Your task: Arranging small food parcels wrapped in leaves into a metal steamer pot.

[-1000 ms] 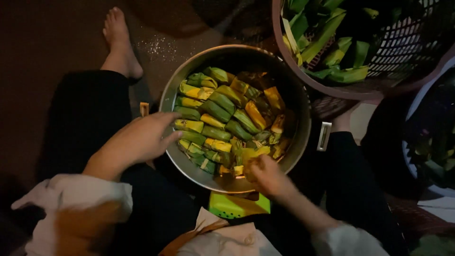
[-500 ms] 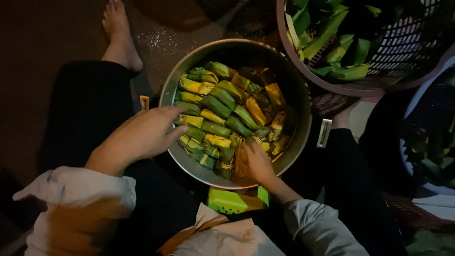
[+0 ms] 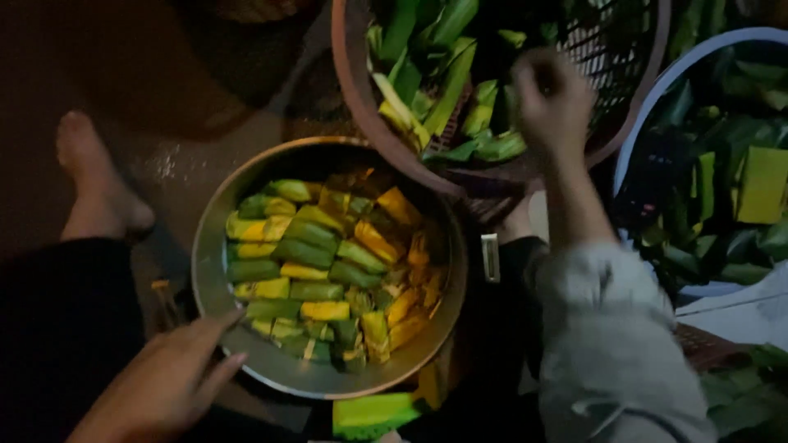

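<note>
Head view, the only one. My right hand has left the pot since half a second ago; back then it was at the pot's near right edge among the wraps, now it's up far right over the brown basket. Fingers look curled, knuckles toward me, blurred; can't tell if they're clenched on a leaf or on nothing. My left hand has slid off too: it lay on the pot's left rim, now it's near left, fingers loosely spread and released, tips just beside the rim, holding nothing. The camera has also tipped toward the baskets.

My read: packing is paused and I'm going for more from the basket, pot not yet full on the right side.

Counts, quick:
- pot: one, round, metal, centre, on the floor between my legs.
- leaf wraps in it: roughly twenty-five to thirty, green and yellow, laid in rows at the left, jumbled and more orange at the right; too overlapped for an exact number.
- baskets: two. Brown one, far, holding loose green leaves; blue-rimmed basket at far right, with darker leaves.
- bare foot: one, far left.
- green stool: one, only an edge, near, below the pot.
- hands: two, both mine.
</note>
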